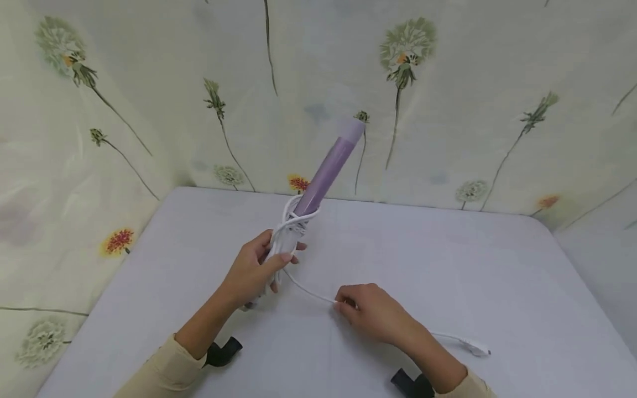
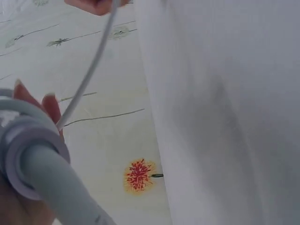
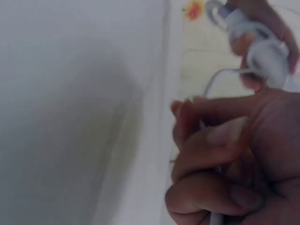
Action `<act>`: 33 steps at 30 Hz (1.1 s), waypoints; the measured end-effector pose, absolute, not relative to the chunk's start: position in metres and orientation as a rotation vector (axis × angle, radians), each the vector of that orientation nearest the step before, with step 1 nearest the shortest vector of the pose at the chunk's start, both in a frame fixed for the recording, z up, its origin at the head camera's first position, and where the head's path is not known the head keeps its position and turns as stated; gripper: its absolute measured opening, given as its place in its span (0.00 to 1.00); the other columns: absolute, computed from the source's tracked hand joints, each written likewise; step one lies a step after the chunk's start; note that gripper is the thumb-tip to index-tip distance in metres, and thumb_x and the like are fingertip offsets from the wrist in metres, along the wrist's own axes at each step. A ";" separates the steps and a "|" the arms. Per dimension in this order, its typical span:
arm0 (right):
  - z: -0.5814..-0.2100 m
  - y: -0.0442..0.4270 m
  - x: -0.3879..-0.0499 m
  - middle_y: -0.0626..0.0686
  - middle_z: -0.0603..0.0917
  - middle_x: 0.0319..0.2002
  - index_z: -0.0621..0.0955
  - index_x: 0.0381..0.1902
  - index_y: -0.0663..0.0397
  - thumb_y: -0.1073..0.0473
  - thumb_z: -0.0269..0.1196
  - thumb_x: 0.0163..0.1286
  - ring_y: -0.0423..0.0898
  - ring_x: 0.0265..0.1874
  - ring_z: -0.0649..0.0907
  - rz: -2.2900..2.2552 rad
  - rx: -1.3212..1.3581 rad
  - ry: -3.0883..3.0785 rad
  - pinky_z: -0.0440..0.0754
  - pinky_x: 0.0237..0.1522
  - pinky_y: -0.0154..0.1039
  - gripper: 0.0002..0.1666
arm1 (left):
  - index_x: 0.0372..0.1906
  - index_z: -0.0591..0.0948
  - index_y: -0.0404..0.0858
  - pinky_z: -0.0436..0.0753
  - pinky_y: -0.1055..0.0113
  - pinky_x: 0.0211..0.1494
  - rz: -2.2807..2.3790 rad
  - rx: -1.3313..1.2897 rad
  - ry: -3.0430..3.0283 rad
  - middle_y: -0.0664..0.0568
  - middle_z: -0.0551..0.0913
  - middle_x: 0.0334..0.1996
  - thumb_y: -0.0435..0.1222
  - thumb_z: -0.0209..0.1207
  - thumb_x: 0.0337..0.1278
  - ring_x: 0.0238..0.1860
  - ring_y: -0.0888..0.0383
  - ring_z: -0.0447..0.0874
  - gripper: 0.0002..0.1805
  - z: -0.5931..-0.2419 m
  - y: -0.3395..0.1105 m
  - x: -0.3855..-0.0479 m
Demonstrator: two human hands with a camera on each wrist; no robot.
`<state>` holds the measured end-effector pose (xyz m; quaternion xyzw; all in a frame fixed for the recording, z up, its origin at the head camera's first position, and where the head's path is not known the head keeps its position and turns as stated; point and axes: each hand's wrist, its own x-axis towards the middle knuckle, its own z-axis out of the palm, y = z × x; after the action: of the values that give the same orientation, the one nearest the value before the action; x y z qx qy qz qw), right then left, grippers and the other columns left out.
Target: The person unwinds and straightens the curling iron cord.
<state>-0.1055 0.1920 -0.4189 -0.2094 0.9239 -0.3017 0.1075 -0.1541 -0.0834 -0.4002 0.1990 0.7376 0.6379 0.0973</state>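
A person's left hand (image 1: 254,271) grips the white handle of a purple wand (image 1: 325,177) above a white tabletop (image 1: 448,265), thumb on the near side and fingers wrapped around behind. The wand tilts, its paler tip pointing up and to the right against a backdrop (image 1: 308,83) printed with dandelions and red-and-yellow blooms. White cord (image 1: 308,291) loops around the handle and the foot of the purple barrel, with some coils gathered under the left hand.

The hands are well apart, linked by a single strand that sags slightly from the handle to the right hand (image 1: 375,312), which pinches it between thumb and curled fingers. Past that grip, the cord reappears beyond the right forearm and ends in a white plug (image 1: 475,347); whether the plug touches the tabletop cannot be told.

The left wrist view shows the handle's ringed base close up, with fingertips beyond it. From the right wrist, the coiled handle appears blurred in the upper corner. Beige sleeves (image 1: 174,362) cover both forearms, with black fittings (image 1: 224,352) by the cuffs.
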 end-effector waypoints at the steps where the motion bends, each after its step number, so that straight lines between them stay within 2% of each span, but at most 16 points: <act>1: -0.421 0.196 -0.108 0.38 0.77 0.23 0.86 0.36 0.47 0.60 0.65 0.76 0.37 0.23 0.74 -0.893 -0.560 2.761 0.74 0.28 0.37 0.06 | 0.72 0.73 0.41 0.84 0.56 0.23 1.878 0.633 2.150 0.48 0.87 0.56 0.36 0.57 0.76 0.49 0.43 0.82 0.24 -0.400 -0.083 -0.152; 2: -0.423 0.200 -0.110 0.39 0.77 0.23 0.85 0.37 0.48 0.59 0.64 0.76 0.38 0.23 0.74 -0.920 -0.497 2.789 0.74 0.28 0.37 0.05 | 0.73 0.73 0.41 0.84 0.55 0.23 1.856 0.665 2.126 0.48 0.86 0.58 0.36 0.58 0.76 0.49 0.42 0.81 0.25 -0.400 -0.084 -0.150; 4: -0.427 0.210 -0.115 0.41 0.79 0.24 0.84 0.39 0.48 0.58 0.63 0.78 0.40 0.22 0.75 -1.011 -0.370 2.837 0.74 0.27 0.38 0.06 | 0.72 0.76 0.44 0.84 0.50 0.23 1.787 0.713 2.098 0.53 0.79 0.68 0.37 0.60 0.73 0.52 0.41 0.80 0.25 -0.400 -0.083 -0.145; 7: -0.429 0.223 -0.121 0.45 0.81 0.26 0.83 0.40 0.51 0.55 0.60 0.81 0.41 0.22 0.75 -1.186 -0.229 2.888 0.74 0.26 0.39 0.09 | 0.68 0.80 0.53 0.85 0.49 0.24 1.623 0.768 2.144 0.63 0.59 0.81 0.41 0.67 0.67 0.61 0.45 0.75 0.25 -0.401 -0.081 -0.136; 9: -0.427 0.232 -0.126 0.48 0.82 0.27 0.82 0.41 0.53 0.54 0.59 0.81 0.42 0.21 0.75 -1.327 -0.217 2.898 0.74 0.23 0.38 0.10 | 0.64 0.81 0.61 0.86 0.51 0.25 1.514 0.802 2.157 0.70 0.50 0.82 0.42 0.70 0.63 0.60 0.49 0.78 0.25 -0.402 -0.078 -0.128; 10: -0.425 0.236 -0.129 0.49 0.82 0.26 0.82 0.42 0.53 0.53 0.59 0.82 0.43 0.19 0.74 -1.397 -0.218 2.888 0.72 0.21 0.38 0.11 | 0.64 0.81 0.64 0.86 0.53 0.24 1.464 0.833 2.154 0.69 0.57 0.80 0.42 0.70 0.62 0.55 0.50 0.81 0.27 -0.402 -0.076 -0.125; 12: -0.416 0.245 -0.137 0.50 0.81 0.25 0.82 0.44 0.55 0.52 0.60 0.81 0.43 0.17 0.73 -1.523 -0.242 2.864 0.70 0.19 0.37 0.11 | 0.70 0.74 0.69 0.87 0.59 0.30 1.368 0.921 2.150 0.68 0.69 0.75 0.41 0.71 0.61 0.48 0.56 0.83 0.34 -0.402 -0.071 -0.118; 14: -0.405 0.257 -0.145 0.52 0.80 0.24 0.81 0.46 0.54 0.51 0.61 0.81 0.44 0.15 0.72 -1.638 -0.268 2.797 0.68 0.16 0.37 0.12 | 0.79 0.62 0.69 0.86 0.63 0.38 1.312 1.007 2.119 0.67 0.81 0.64 0.39 0.71 0.61 0.39 0.60 0.85 0.46 -0.404 -0.068 -0.113; 15: -0.399 0.264 -0.149 0.53 0.79 0.24 0.81 0.46 0.54 0.50 0.61 0.81 0.44 0.15 0.71 -1.676 -0.269 2.767 0.67 0.15 0.37 0.13 | 0.83 0.54 0.67 0.84 0.65 0.41 1.292 1.050 2.107 0.66 0.85 0.58 0.38 0.71 0.61 0.38 0.62 0.85 0.53 -0.406 -0.067 -0.111; 17: -0.388 0.279 -0.153 0.54 0.78 0.24 0.82 0.48 0.54 0.50 0.61 0.81 0.44 0.15 0.71 -1.739 -0.299 2.705 0.67 0.15 0.38 0.13 | 0.85 0.41 0.63 0.80 0.68 0.49 1.236 1.124 2.111 0.68 0.86 0.54 0.38 0.72 0.61 0.41 0.66 0.83 0.61 -0.410 -0.066 -0.108; 18: -0.382 0.286 -0.153 0.54 0.78 0.24 0.82 0.48 0.55 0.51 0.61 0.81 0.44 0.16 0.71 -1.756 -0.318 2.684 0.68 0.15 0.38 0.13 | 0.85 0.39 0.61 0.80 0.69 0.50 1.213 1.139 2.111 0.69 0.86 0.52 0.38 0.72 0.60 0.42 0.68 0.83 0.62 -0.411 -0.067 -0.106; 20: -0.371 0.299 -0.152 0.54 0.77 0.24 0.83 0.50 0.56 0.54 0.60 0.82 0.45 0.17 0.70 -1.782 -0.364 2.649 0.68 0.15 0.38 0.12 | 0.86 0.42 0.58 0.79 0.69 0.50 1.182 1.137 2.125 0.70 0.86 0.51 0.39 0.72 0.60 0.42 0.68 0.83 0.60 -0.414 -0.069 -0.104; 25: -0.347 0.328 -0.130 0.51 0.70 0.22 0.85 0.54 0.59 0.64 0.58 0.81 0.46 0.19 0.67 -1.761 -0.490 2.711 0.68 0.19 0.40 0.12 | 0.80 0.67 0.55 0.80 0.69 0.42 1.117 1.075 2.237 0.65 0.85 0.51 0.40 0.70 0.64 0.38 0.66 0.80 0.41 -0.413 -0.078 -0.111; 29: -0.338 0.351 -0.105 0.49 0.68 0.24 0.85 0.57 0.62 0.76 0.53 0.78 0.46 0.23 0.68 -1.671 -0.767 2.690 0.67 0.25 0.40 0.19 | 0.75 0.74 0.52 0.79 0.67 0.37 1.155 1.001 2.326 0.59 0.84 0.51 0.42 0.68 0.68 0.37 0.63 0.79 0.32 -0.413 -0.088 -0.122; 31: -0.336 0.360 -0.092 0.48 0.69 0.27 0.86 0.52 0.62 0.81 0.51 0.73 0.45 0.27 0.69 -1.627 -0.909 2.649 0.66 0.27 0.39 0.22 | 0.73 0.75 0.53 0.80 0.66 0.36 1.196 0.945 2.352 0.58 0.84 0.51 0.43 0.67 0.69 0.38 0.61 0.81 0.30 -0.413 -0.094 -0.128; 33: -0.336 0.365 -0.079 0.46 0.70 0.27 0.87 0.43 0.52 0.81 0.56 0.71 0.42 0.28 0.70 -1.514 -0.920 2.688 0.66 0.26 0.38 0.22 | 0.72 0.75 0.55 0.82 0.64 0.36 1.242 0.881 2.368 0.56 0.84 0.53 0.44 0.67 0.70 0.40 0.58 0.83 0.28 -0.412 -0.101 -0.133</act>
<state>-0.0793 0.3650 -0.3365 -0.2856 0.8343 -0.4699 -0.0390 -0.1327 -0.1006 -0.4119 0.3088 0.8300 0.4351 0.1625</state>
